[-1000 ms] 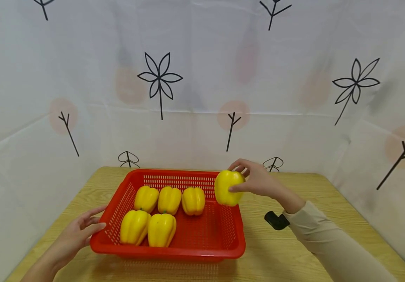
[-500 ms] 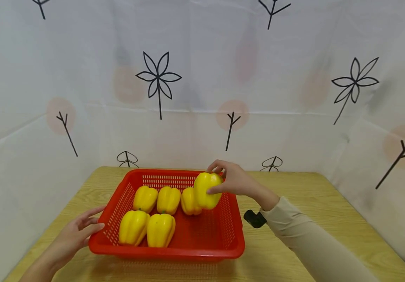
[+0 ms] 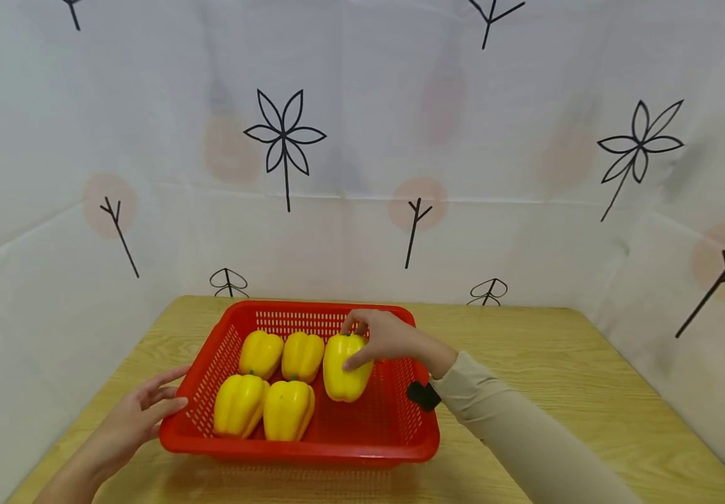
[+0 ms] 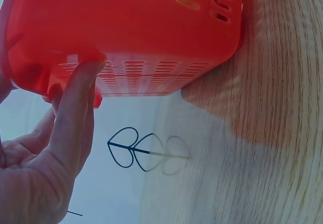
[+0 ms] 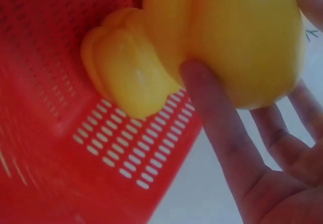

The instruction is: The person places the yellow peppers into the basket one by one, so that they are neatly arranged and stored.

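Note:
A red slotted plastic basket (image 3: 299, 451) contains several yellow bell peppers, such as a back-row pepper (image 3: 261, 355) and a front-row pepper (image 3: 289, 411). Inside its right half, my right hand (image 3: 387, 339) grips another yellow bell pepper (image 3: 344, 376), thumb on the near side and fingers behind. In the right wrist view the held bell pepper (image 5: 227, 37) is close up, with a second pepper (image 5: 126, 67) beyond it. The held one hides the third back-row pepper in the head view. My left hand (image 3: 129, 423) holds the basket's left rim, fingers (image 4: 75, 113) beneath it against the outer wall.
The basket stands on a light wood-grain table (image 3: 526, 392). Behind and at both sides hangs a pale cloth (image 3: 362, 140) printed with plant drawings. A black wrist device (image 3: 424, 395) sits by the right sleeve, over the basket's right rim.
My right hand has carried the bell pepper leftward from the basket's right rim, then lowered it into the basket in front of the third back-row pepper. My left hand stays on the rim.

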Demonstrator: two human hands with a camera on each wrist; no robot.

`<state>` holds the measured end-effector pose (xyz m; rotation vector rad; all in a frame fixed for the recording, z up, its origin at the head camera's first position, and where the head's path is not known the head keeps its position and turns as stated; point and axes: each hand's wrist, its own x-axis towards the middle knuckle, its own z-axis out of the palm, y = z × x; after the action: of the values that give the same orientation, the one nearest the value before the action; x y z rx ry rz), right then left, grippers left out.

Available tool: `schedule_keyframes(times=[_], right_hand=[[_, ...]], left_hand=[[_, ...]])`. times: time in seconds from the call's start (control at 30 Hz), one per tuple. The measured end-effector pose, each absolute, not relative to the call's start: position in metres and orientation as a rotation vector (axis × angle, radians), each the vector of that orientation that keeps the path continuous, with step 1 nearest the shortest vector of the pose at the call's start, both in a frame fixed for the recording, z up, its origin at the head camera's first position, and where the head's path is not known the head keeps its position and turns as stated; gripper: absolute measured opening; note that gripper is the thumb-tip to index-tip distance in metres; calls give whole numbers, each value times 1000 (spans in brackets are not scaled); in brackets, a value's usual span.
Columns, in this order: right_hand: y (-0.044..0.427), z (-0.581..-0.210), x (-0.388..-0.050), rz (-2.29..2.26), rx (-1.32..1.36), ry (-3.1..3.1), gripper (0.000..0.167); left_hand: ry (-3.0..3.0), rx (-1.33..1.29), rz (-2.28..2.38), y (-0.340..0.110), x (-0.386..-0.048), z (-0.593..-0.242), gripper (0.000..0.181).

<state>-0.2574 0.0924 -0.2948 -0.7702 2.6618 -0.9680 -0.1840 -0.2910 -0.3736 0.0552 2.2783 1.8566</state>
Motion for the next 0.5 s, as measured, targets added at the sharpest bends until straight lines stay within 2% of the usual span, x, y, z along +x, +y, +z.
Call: schedule_keyframes(times=[0.5], right_hand=[[76, -322, -256, -814, -632, 2484, 38]], left_hand=[[2285, 47, 1839, -290, -185, -374, 63]])
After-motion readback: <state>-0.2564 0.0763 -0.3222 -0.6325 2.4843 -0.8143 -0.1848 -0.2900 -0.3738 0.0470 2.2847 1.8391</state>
